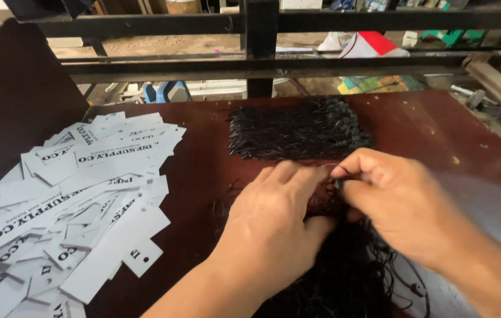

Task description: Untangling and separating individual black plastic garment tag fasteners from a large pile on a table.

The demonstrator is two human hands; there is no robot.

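Dark-red desk (203,171) by a railing: the left hand (274,224) presses flat, fingers together, on loose black strings (344,277) at the near edge while the right hand (392,200) pinches one, white tags (79,194) heaped along the left edge.

You get soft, even daylight from the far side, beyond the dark metal railing (262,41); the ground out there is pale and bright. The dark red table (433,126) takes a dull sheen near its right edge, with no hard glare. The white paper tags (79,194) read bright against it. Your hands cast only faint shadows. The black cords (297,129) merge into one dark mass, and detail smears slightly toward the corners.
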